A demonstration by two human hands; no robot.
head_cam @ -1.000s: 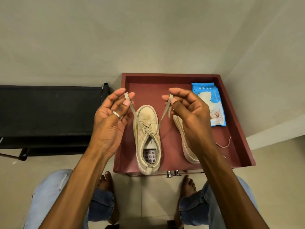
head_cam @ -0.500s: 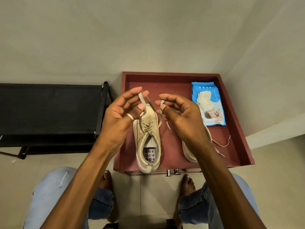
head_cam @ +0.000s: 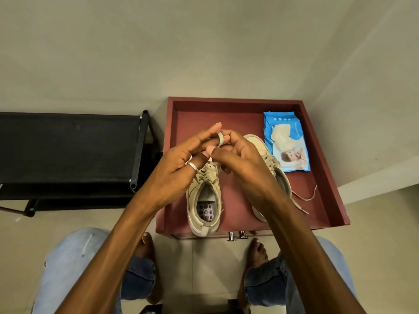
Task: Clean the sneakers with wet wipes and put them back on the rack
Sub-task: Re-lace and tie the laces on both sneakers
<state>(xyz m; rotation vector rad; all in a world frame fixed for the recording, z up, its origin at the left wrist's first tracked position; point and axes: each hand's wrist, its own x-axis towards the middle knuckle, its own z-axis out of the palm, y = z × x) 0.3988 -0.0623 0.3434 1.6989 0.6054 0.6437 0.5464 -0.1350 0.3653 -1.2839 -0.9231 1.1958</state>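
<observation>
Two beige sneakers stand toe-away on a dark red table top (head_cam: 238,109). The left sneaker (head_cam: 205,205) shows its open collar and a purple insole. The right sneaker (head_cam: 265,155) is mostly hidden behind my right arm, and its loose lace (head_cam: 306,198) trails to the right. My left hand (head_cam: 181,168) and my right hand (head_cam: 238,162) meet above the left sneaker's toe. Both pinch that sneaker's lace (head_cam: 220,140), which loops over a fingertip. A blue pack of wet wipes (head_cam: 286,141) lies at the back right of the top.
A black shoe rack (head_cam: 68,150) stands to the left of the red top. Walls close off the back and right. My bare feet and jeans-clad knees are on the tiled floor in front. Two metal knobs (head_cam: 237,235) stick out under the front edge.
My hands have come together from a spread position. The lace ends they held apart are now crossed and looped between the fingertips over the left sneaker.
</observation>
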